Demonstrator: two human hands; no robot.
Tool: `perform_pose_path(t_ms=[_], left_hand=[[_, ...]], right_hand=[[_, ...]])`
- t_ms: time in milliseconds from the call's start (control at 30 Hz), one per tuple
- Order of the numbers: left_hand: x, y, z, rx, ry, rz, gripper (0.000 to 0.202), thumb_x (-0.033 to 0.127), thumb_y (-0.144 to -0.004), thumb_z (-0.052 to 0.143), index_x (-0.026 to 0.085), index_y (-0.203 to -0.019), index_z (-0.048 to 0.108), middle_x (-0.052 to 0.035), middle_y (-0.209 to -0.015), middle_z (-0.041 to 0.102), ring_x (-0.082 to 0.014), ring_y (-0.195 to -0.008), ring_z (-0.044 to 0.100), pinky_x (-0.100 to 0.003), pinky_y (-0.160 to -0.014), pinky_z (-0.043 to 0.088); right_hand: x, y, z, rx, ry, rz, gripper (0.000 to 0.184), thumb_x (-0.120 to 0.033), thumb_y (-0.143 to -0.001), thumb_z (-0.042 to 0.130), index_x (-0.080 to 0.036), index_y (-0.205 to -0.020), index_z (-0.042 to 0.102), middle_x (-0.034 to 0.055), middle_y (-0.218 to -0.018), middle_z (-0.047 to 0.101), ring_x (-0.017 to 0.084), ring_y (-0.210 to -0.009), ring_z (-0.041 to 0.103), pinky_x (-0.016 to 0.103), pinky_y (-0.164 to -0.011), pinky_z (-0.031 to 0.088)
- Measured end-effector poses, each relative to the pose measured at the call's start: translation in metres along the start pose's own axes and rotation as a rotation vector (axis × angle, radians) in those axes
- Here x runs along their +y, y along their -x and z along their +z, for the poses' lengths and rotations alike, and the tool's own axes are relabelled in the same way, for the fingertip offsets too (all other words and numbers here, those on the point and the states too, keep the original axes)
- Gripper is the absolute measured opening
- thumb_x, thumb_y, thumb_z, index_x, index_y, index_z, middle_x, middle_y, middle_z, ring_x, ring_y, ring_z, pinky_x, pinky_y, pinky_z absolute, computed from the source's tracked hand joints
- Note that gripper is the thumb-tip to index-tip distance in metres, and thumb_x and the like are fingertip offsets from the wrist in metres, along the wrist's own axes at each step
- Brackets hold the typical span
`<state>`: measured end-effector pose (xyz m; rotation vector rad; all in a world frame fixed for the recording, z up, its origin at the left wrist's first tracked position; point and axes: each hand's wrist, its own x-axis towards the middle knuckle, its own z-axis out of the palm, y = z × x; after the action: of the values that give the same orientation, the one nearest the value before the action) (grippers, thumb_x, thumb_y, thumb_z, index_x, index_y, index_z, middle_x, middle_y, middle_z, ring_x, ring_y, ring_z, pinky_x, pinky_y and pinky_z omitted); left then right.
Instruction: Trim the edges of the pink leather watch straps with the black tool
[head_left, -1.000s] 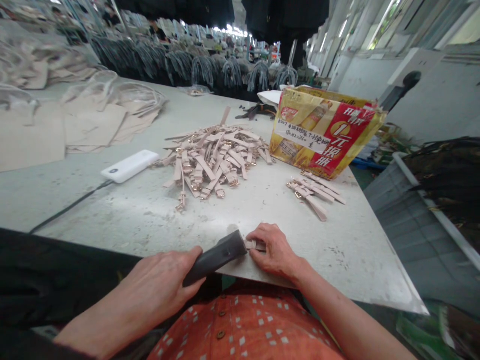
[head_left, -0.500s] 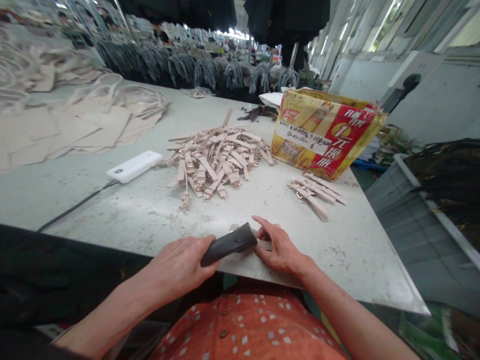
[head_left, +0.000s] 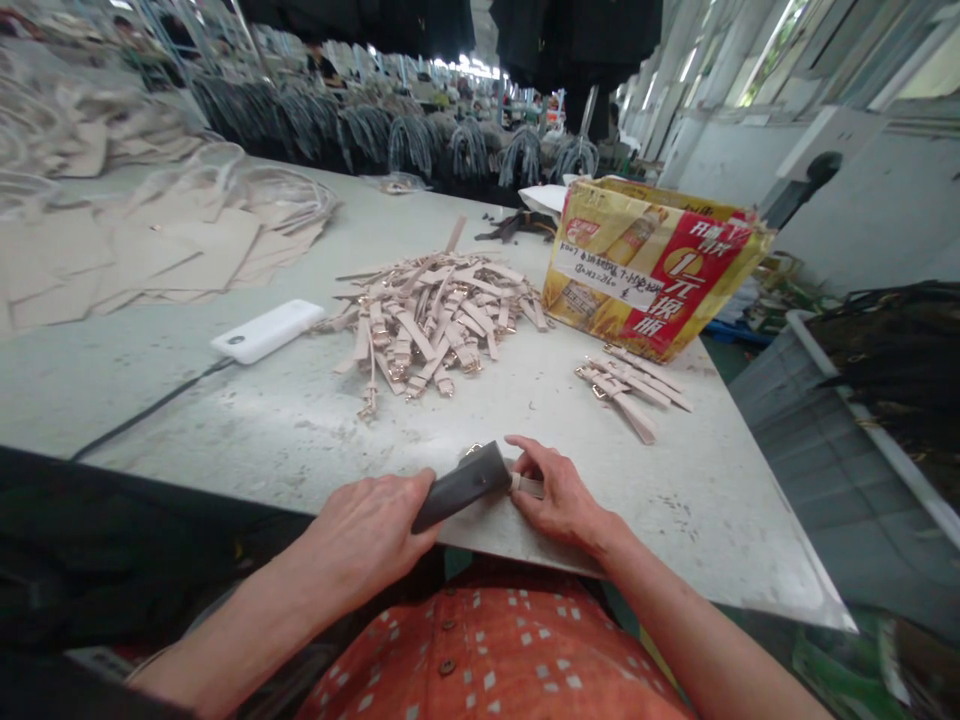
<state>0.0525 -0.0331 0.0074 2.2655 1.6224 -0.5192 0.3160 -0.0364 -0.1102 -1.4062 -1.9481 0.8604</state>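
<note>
My left hand (head_left: 375, 515) is closed around a dark grey, bar-shaped tool (head_left: 461, 487). Its broad far end lies over a beige buckle strap (head_left: 529, 486), hiding the strap's middle. A metal buckle (head_left: 472, 452) peeks out just behind the tool. At the strap's other end, my right hand (head_left: 562, 495) pinches it between thumb and fingers, with the index finger raised. Both hands are low over the table's front edge. Beyond them lies a heap of similar buckle straps (head_left: 435, 325), and a smaller group of straps (head_left: 626, 385) rests to the right.
A yellow and red carton (head_left: 652, 270) stands behind the small group on the table (head_left: 712, 510). At left are a white power bank (head_left: 270, 330) with a black cable (head_left: 150, 405) and stacked beige pieces (head_left: 202, 240). A grey bin (head_left: 847, 430) stands beyond the right edge.
My left hand and the tool have shifted slightly to the right along the strap. More of the buckle and of the strap by my right hand shows now. The right hand has barely moved.
</note>
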Motion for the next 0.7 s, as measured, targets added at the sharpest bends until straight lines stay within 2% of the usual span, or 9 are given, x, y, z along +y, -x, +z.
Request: perform_pose_path(t_ms=[200, 400, 533, 700], left_hand=[[-0.03, -0.015, 0.004, 0.089, 0.108, -0.059, 0.032, 0.044, -0.104, 0.06, 0.023, -0.121, 0.078, -0.015, -0.112, 0.092, -0.0368, -0.109, 0.089, -0.04, -0.089, 0.06], [-0.061, -0.008, 0.016, 0.104, 0.178, -0.061, 0.034, 0.052, -0.096, 0.062, 0.026, -0.108, 0.08, -0.0121, -0.1, 0.092, -0.0363, -0.097, 0.088, -0.04, -0.082, 0.058], [-0.062, -0.005, 0.019, 0.125, 0.199, -0.036, 0.034, 0.052, -0.095, 0.061, 0.026, -0.104, 0.081, -0.0114, -0.093, 0.091, -0.0363, -0.089, 0.088, -0.04, -0.078, 0.057], [-0.043, -0.019, 0.004, 0.102, 0.22, -0.019, 0.033, 0.047, -0.094, 0.063, 0.023, -0.106, 0.081, -0.0143, -0.098, 0.092, -0.0374, -0.094, 0.088, -0.04, -0.08, 0.058]], right_hand=[[-0.002, 0.0, 0.001, 0.004, 0.019, 0.033, 0.077, -0.007, -0.081, 0.077, -0.023, -0.156, 0.065, 0.0046, -0.112, 0.083, 0.026, -0.102, 0.074, 0.042, -0.102, 0.056], [-0.003, 0.0, 0.004, 0.023, 0.019, 0.009, 0.069, -0.007, -0.078, 0.077, -0.024, -0.144, 0.071, 0.0043, -0.111, 0.084, 0.026, -0.102, 0.075, 0.042, -0.103, 0.056], [-0.004, 0.0, 0.004, 0.029, 0.034, -0.02, 0.063, -0.009, -0.077, 0.076, -0.023, -0.138, 0.075, 0.0051, -0.109, 0.084, 0.027, -0.099, 0.075, 0.043, -0.102, 0.056], [-0.008, -0.002, 0.005, 0.02, 0.071, -0.012, 0.06, -0.009, -0.077, 0.077, -0.022, -0.135, 0.078, 0.0061, -0.109, 0.084, 0.027, -0.099, 0.074, 0.042, -0.1, 0.056]])
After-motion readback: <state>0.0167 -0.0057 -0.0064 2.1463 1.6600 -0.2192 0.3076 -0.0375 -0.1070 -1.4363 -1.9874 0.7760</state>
